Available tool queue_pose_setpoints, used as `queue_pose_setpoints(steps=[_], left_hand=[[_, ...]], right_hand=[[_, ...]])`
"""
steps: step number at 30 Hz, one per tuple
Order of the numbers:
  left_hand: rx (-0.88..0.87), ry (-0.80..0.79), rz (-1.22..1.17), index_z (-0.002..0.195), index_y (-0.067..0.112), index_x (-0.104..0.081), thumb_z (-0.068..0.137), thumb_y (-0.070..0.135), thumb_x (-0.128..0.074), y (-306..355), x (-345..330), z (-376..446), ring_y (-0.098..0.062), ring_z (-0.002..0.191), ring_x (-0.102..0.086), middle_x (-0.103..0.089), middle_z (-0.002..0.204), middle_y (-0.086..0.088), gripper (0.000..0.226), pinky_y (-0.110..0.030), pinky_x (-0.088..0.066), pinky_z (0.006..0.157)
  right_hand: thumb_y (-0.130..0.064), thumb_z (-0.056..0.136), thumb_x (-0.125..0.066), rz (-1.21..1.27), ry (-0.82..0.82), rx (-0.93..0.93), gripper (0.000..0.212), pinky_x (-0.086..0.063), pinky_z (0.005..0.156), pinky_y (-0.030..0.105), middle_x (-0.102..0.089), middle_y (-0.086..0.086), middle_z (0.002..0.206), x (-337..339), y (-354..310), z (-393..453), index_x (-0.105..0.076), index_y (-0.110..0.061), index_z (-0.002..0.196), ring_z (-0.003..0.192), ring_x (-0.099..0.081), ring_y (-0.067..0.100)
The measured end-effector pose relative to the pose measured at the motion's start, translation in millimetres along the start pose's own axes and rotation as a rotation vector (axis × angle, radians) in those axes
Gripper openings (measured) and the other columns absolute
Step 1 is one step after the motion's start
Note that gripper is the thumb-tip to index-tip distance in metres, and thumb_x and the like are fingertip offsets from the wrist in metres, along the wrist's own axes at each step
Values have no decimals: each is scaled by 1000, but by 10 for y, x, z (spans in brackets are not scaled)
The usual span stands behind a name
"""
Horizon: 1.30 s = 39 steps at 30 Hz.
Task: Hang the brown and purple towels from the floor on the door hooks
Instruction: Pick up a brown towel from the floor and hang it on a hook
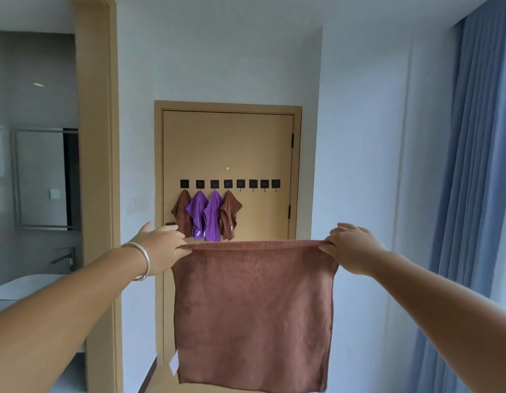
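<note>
The person holds a square brown terry towel [253,313] spread out in front of them, hanging flat from its top edge. The left hand [161,248] pinches the top left corner between thumb and fingers, and the right hand [351,246] has its grip clenched on the top right corner, so both hands are grasping the cloth. A plain silver bangle [144,259] sits on the left wrist.

Ahead stands a tan wooden door [229,146] carrying a row of eight small black square hooks [229,183]. The four hooks on the left are already filled: a small brown towel [181,212], a purple towel [197,212], a second purple towel [213,217] and another brown towel [229,215], hanging close together and touching their neighbours. The four hooks on the right are bare.

Judging by this, the task looks about half done or further. The held towel is off the floor but well apart from the door, so it has yet to be carried over and hung, most likely on the next free hook. The floor is out of view, so it cannot be told whether more towels lie there.

A small white label [173,363] is sewn at the held towel's lower left edge, and tiny tags show on two hung towels; any writing is too small to read.
</note>
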State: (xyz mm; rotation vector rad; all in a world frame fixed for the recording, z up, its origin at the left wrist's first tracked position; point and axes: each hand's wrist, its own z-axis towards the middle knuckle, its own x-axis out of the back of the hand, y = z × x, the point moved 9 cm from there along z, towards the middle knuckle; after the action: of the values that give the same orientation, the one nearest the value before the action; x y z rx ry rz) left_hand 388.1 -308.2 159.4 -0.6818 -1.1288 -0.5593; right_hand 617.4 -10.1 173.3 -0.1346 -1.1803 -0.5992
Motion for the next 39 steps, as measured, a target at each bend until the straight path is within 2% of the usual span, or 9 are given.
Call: queue_pose_setpoints(steps=[5, 13, 17, 21, 25, 31, 33, 36, 39], left_hand=[[5, -10, 10, 127, 36, -53, 104, 38, -19, -14, -206, 561, -11, 146, -9, -44, 139, 17, 41, -53, -1, 116], [63, -15, 35, 128, 35, -52, 104, 37, -21, 26, -406, 1507, -8, 146, -9, -44, 141, 15, 39, -50, 0, 117], [92, -17, 21, 108, 29, -58, 103, 40, -21, 49, -480, 1963, -8, 141, -21, -52, 125, 11, 39, -51, -2, 116], [111, -28, -4, 86, 34, -49, 103, 42, -23, -19, -653, 2402, -7, 143, -18, -50, 111, 18, 32, -49, 0, 117], [106, -31, 6, 103, 30, -61, 102, 44, -22, -113, -836, 2798, -6, 144, -16, -52, 119, 21, 41, -49, 1, 116], [121, -39, 12, 119, 30, -58, 102, 45, -22, -384, -1138, 3457, -6, 144, -14, -49, 133, 18, 43, -50, 1, 117], [113, -28, 29, 123, 32, -58, 102, 44, -21, -461, -1221, 3707, -8, 143, -18, -49, 135, 19, 44, -50, -2, 117], [64, 27, 53, 115, 33, -62, 102, 43, -22, -567, -1336, 4115, -9, 133, -33, -55, 124, 16, 43, -47, -9, 113], [62, 45, 57, 128, 36, -56, 103, 42, -24, -774, -1484, 4526, -9, 142, -22, -45, 142, 14, 41, -49, -5, 115]], right_hand=[[-50, 101, -24, -36, 13, 18, 43, -33, 107, 38, -59, -12, 113, -306, 97, 587, -62, -36, 115, 129, -37, 15], [-47, 101, -20, -1, 37, 69, 46, -31, 109, 36, -56, -11, 116, -630, 434, 1663, -60, -35, 120, 129, -35, 15], [-49, 101, -21, 24, 33, 93, 46, -30, 110, 36, -57, -11, 114, -868, 559, 2150, -61, -34, 118, 131, -34, 14], [-53, 100, -24, 64, 35, 106, 45, -31, 108, 36, -56, -11, 108, -1155, 626, 2587, -63, -32, 110, 127, -37, 13], [-54, 100, -24, 73, 50, 109, 47, -37, 101, 33, -56, -11, 98, -1338, 655, 3001, -64, -29, 102, 113, -44, 12], [-55, 100, -23, 70, 41, 102, 49, -28, 111, 37, -56, -9, 125, -1690, 605, 3669, -62, -33, 120, 137, -31, 17], [-55, 100, -22, 41, 36, 94, 49, -27, 111, 38, -55, -9, 127, -1820, 581, 3880, -61, -34, 121, 138, -30, 17], [-54, 100, -23, -15, 31, 81, 48, -27, 111, 39, -54, -9, 129, -2005, 532, 4236, -59, -34, 123, 139, -29, 18], [-55, 99, -23, -24, 43, 58, 47, -30, 109, 38, -57, -9, 121, -2087, 470, 4609, -61, -34, 118, 132, -37, 17]])
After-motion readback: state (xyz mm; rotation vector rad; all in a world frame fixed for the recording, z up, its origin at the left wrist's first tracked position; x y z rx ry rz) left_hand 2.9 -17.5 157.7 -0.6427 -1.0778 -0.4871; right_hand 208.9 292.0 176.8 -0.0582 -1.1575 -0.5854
